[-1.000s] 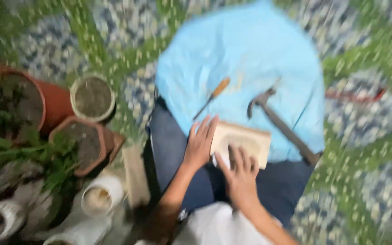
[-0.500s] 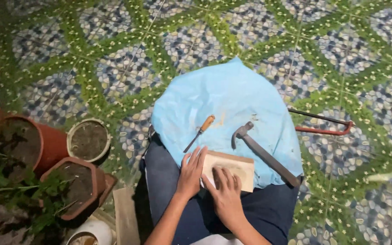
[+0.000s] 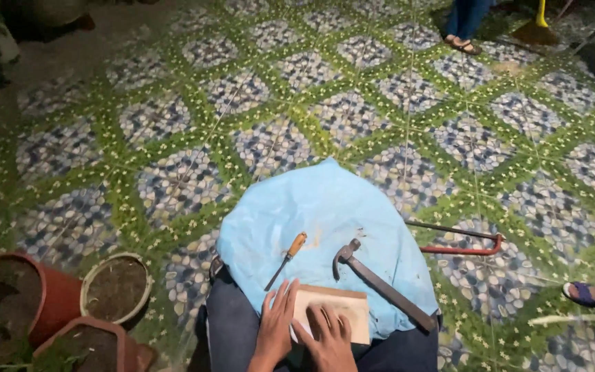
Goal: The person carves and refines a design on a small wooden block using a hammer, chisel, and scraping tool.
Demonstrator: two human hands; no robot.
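Hands rest on a pale wooden block (image 3: 335,311) at the near edge of a light blue cloth (image 3: 311,213) draped over a rounded support. Left hand (image 3: 275,324) lies along the block's left side, fingers extended and close together, palm down; it seems placed to steady the block against sliding. Right hand (image 3: 328,337) sits flat on the block's top face, fingers slightly spread, pressing down; nothing is pinched.

On the cloth just beyond the block: a screwdriver (image 3: 286,260) with an orange handle, lying diagonally toward the left edge, and a claw hammer (image 3: 380,284), head near the cloth's middle, handle running to the right near edge. Both lie within reach, apart from the block.

Off the cloth, on the patterned tile floor (image 3: 173,138): a red-framed hacksaw (image 3: 461,241) to the right; clay pots (image 3: 115,286) with soil at the lower left. Another person's sandalled foot (image 3: 587,294) shows at the right edge, more feet at the top.
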